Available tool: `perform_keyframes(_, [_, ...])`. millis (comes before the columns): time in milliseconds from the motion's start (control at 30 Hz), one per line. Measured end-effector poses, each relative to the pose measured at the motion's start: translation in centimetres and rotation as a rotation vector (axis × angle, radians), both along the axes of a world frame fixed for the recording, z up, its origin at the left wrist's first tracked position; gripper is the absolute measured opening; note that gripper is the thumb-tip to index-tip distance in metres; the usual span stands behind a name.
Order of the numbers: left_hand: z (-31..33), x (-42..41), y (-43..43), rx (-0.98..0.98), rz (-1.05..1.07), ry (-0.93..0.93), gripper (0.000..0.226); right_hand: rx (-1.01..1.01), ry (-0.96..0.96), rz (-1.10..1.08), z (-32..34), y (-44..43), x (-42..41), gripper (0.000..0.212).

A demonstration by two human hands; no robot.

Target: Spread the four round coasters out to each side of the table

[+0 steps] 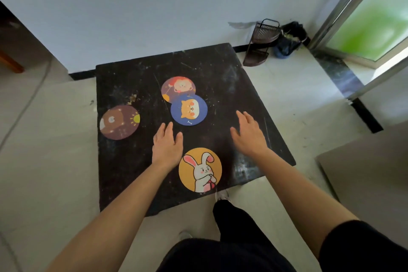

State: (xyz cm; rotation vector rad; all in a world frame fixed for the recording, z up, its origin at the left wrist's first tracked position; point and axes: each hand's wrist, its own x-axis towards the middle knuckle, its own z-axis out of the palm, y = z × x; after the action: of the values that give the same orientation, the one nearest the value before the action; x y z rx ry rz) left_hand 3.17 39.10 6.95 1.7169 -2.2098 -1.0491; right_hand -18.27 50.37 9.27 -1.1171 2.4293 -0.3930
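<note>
Both our left hand and right hand hover open, empty — dragging the blue coaster could shift the overlapped orange coaster.

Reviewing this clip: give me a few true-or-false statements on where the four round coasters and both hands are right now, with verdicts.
1. The round brown bear coaster lies at the left edge of the square black table. True.
2. The round blue dog coaster overlaps the round orange-red coaster with a cartoon child. True.
3. The left hand holds the round yellow rabbit coaster. False: it is open and holds nothing; that coaster lies flat near the table's near edge.
4. The right hand presses on the blue dog coaster. False: it is open over bare table to that coaster's right.
5. All four coasters are stacked in one pile. False: only two overlap.
</note>
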Motion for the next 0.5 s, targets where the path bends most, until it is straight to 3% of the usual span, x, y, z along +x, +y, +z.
perform_keyframes(233, [2.5, -2.7, 1.4, -0.077, -0.038, 0.006, 0.059, -0.032, 0.118, 0.050, 1.1, 1.9, -1.9, 0.063])
perform_keyframes(500, [5.0, -11.8, 4.0, -0.459, 0.001, -0.062, 0.059, -0.255, 0.362, 0.250, 1.3, 2.3, -12.6, 0.064])
